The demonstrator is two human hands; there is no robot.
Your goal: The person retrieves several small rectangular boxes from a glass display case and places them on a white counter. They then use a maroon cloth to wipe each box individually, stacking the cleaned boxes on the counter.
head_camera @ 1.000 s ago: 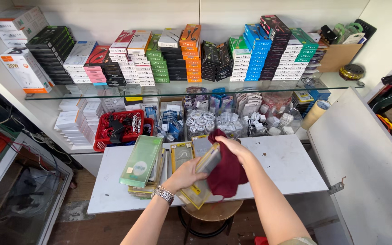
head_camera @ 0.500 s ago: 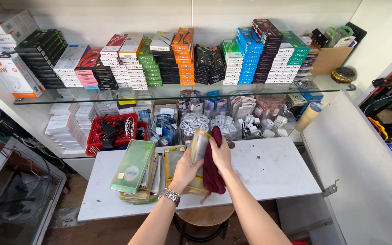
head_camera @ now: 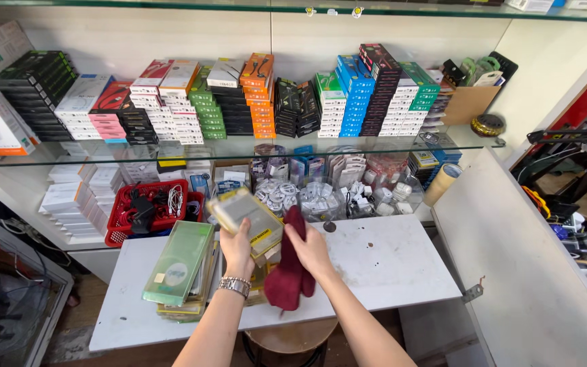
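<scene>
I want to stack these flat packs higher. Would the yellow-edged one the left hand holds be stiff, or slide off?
The flat pack looks stiff: it stays flat though the left hand grips only one end. Its clear face seems glossy, so probably slippery. The stack on the table already sits fanned unevenly, so sliding seems likely.

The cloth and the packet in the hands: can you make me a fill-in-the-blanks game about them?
1. The right hand holds a dark ____ cloth.
2. The left hand holds a flat packet and wears a ____ on its wrist.
3. The basket of cables behind the white table is ____.
4. The green packet tops a stack to the ____ of the left hand.

Missing words: red; watch; red; left
</scene>
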